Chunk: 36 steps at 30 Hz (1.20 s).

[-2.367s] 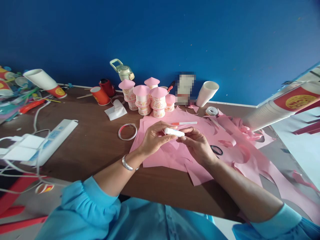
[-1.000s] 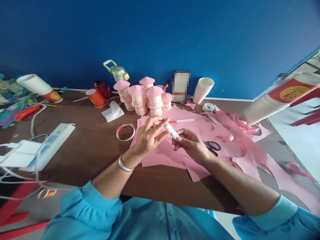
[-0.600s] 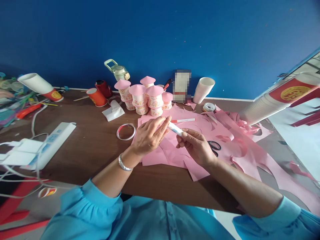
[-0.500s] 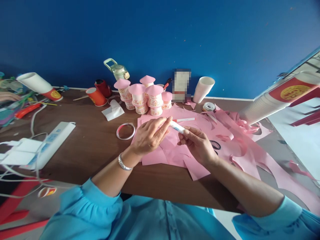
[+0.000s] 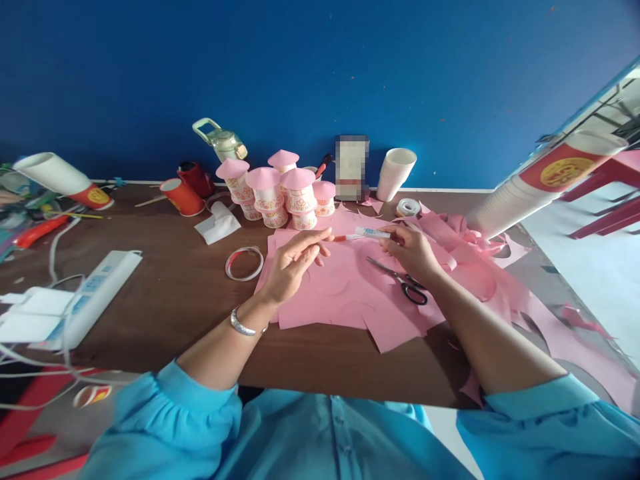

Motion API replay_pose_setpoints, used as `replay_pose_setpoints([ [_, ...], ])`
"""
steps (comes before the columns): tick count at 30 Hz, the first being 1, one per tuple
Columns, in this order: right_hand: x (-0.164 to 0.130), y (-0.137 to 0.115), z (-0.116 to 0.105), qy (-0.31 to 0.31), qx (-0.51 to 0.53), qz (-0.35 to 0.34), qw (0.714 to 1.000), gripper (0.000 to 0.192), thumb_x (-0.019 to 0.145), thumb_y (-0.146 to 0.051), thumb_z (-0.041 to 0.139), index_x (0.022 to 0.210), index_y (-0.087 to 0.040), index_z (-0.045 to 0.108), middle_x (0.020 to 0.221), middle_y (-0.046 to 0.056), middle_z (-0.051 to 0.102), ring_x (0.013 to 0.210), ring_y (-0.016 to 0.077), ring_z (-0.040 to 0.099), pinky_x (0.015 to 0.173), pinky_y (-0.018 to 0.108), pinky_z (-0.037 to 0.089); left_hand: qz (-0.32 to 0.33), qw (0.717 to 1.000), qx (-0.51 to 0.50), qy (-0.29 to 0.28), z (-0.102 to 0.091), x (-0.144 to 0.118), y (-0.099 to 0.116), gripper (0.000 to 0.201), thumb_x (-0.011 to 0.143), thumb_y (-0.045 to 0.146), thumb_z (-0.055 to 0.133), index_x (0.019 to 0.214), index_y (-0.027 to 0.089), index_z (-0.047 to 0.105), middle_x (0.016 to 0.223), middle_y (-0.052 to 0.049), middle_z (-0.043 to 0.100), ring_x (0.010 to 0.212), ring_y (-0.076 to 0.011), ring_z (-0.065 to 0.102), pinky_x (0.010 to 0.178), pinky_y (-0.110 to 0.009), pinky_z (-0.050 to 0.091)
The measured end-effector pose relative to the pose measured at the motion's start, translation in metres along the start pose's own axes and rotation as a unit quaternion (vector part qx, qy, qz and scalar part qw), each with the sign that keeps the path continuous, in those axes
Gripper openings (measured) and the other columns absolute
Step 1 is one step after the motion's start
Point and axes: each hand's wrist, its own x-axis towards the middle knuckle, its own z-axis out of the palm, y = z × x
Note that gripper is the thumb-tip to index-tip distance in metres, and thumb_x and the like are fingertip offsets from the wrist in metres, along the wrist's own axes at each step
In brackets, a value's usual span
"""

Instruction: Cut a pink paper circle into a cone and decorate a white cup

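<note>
The right hand (image 5: 411, 255) pinches one end of a slim white tube (image 5: 373, 233) with smooth, glossy sides and blue print, its free end aimed left toward the other hand. The tube seems to be held just above the pink paper (image 5: 325, 303), though from this angle the gap is hard to judge. The left hand (image 5: 295, 265) has its fingers parted and loosely bent, and a patterned silver bracelet (image 5: 242, 323) circles its wrist. Between the two hands, a thin white pen with an orange-red cap (image 5: 344, 238) lies on the smooth, flat paper. Nearer and to the right, metal scissors (image 5: 399, 275) with black looped handles rest on the same paper, and curling cut strips (image 5: 483, 267) heap up further right. At the far side stand patterned paper-cup towers (image 5: 303, 200) under smooth pink cone roofs; to their right leans a stack of white cups (image 5: 397, 175). Left of the paper, a thin round ring (image 5: 244, 279) lies flat on the brown table (image 5: 165, 313), nearer than a creased white tissue (image 5: 218, 224).
</note>
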Motion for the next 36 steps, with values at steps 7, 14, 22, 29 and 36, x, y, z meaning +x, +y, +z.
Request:
replay_pose_setpoints([
  [7, 0.005, 0.014, -0.001, 0.006, -0.169, -0.035, 0.985, 0.025, 0.084, -0.024, 0.064, 0.104, -0.021, 0.078, 0.098, 0.007, 0.079, 0.081, 0.0224, 0.069, 0.078, 0.036, 0.055, -0.066, 0.997, 0.016, 0.034, -0.005, 0.003, -0.004, 0.030, 0.093, 0.037, 0.075, 0.119, 0.023, 0.078, 0.115, -0.009, 0.077, 0.085, -0.0134, 0.071, 0.069, -0.026, 0.061],
  [14, 0.003, 0.017, -0.003, 0.016, -0.262, -0.129, 0.956, 0.042, 0.079, -0.007, 0.052, 0.113, -0.020, 0.073, 0.123, 0.013, 0.073, 0.122, 0.0318, 0.064, 0.106, 0.047, 0.053, -0.026, 0.943, 0.327, -0.057, -0.014, 0.003, -0.012, 0.061, 0.084, 0.024, 0.081, 0.140, 0.022, 0.059, 0.118, -0.008, 0.077, 0.103, -0.0197, 0.072, 0.093, -0.037, 0.061],
  [22, -0.032, -0.023, 0.019, -0.046, -0.291, -0.199, 0.935, 0.023, 0.102, -0.038, 0.060, 0.110, -0.021, 0.073, 0.110, 0.013, 0.077, 0.104, 0.0300, 0.069, 0.076, 0.037, 0.052, -0.014, 0.856, 0.494, -0.152, -0.009, -0.003, -0.006, 0.072, 0.084, 0.019, 0.077, 0.149, 0.023, 0.044, 0.127, -0.010, 0.073, 0.114, -0.0309, 0.066, 0.094, -0.048, 0.059],
  [29, -0.058, -0.050, 0.038, -0.152, -0.357, -0.125, 0.913, 0.038, 0.095, -0.058, 0.071, 0.107, -0.021, 0.071, 0.102, 0.010, 0.078, 0.089, 0.0267, 0.072, 0.063, 0.032, 0.040, 0.020, 0.831, 0.523, -0.189, -0.004, -0.005, -0.004, 0.076, 0.090, 0.023, 0.070, 0.157, 0.020, 0.035, 0.130, -0.013, 0.072, 0.115, -0.0330, 0.066, 0.095, -0.048, 0.058],
  [36, -0.061, -0.054, 0.045, -0.183, -0.366, -0.103, 0.907, 0.052, 0.093, -0.063, 0.071, 0.116, -0.017, 0.068, 0.115, 0.016, 0.074, 0.101, 0.0317, 0.071, 0.073, 0.035, 0.046, 0.028, 0.822, 0.529, -0.208, -0.006, -0.007, -0.008, 0.084, 0.089, 0.019, 0.068, 0.162, 0.021, 0.026, 0.127, -0.015, 0.070, 0.115, -0.0321, 0.066, 0.098, -0.048, 0.057],
])
